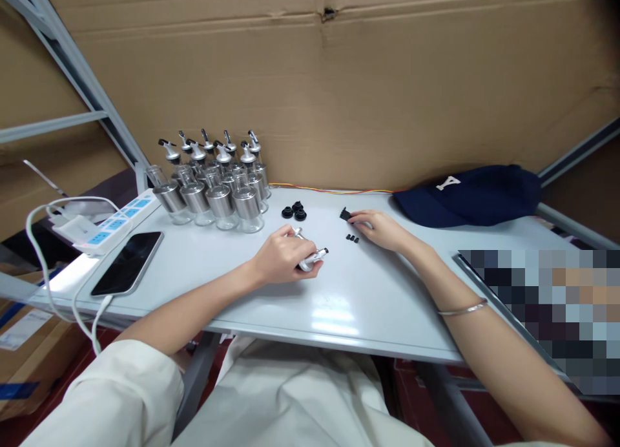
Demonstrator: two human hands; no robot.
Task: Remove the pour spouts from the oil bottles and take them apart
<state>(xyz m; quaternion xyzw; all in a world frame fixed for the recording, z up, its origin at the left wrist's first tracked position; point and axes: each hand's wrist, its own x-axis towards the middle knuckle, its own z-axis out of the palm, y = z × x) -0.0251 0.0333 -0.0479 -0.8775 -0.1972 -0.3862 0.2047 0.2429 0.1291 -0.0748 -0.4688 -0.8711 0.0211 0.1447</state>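
From my head, I see my left hand [289, 256] grasping a silver spout [310, 261] mid-table; to its right, my right hand [380, 228] pinches a black piece [345, 214], with small bits [352, 238] just nearer, black stoppers [295, 211] beyond the spout, bottles [221, 205] far left

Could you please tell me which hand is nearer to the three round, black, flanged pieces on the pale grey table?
Left. The left hand is just on the near side of the round black pieces; the right hand is farther, off to their right.
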